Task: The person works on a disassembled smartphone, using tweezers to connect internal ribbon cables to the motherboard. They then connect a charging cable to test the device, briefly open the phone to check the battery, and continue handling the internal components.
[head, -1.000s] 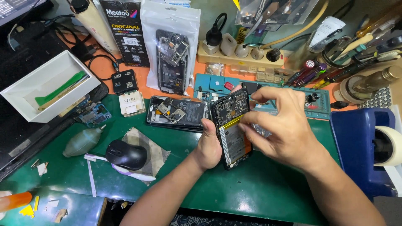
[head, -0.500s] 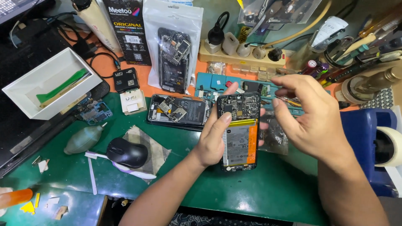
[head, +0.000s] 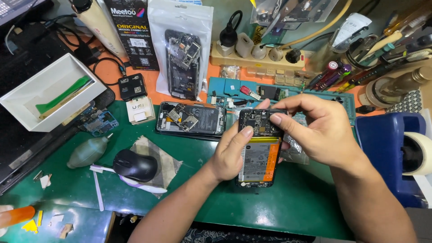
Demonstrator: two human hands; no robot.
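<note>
Two hands steady an opened smartphone [head: 257, 150], left hand [head: 230, 155] clasping its edge, right hand [head: 317, 130] pinching the top; light, rigid, exposed internals likely fragile, best gripped along the frame.

A phone repair workshop: green work mat [head: 288, 207], opened phones [head: 191, 119], upright screwdrivers [head: 330, 74], spare-part bags [head: 182, 49].

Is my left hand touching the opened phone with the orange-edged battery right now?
Touching. The head view shows the left hand gripping the opened phone along its left edge, thumb pressed on the top part, while the right hand pinches its upper end.
</note>
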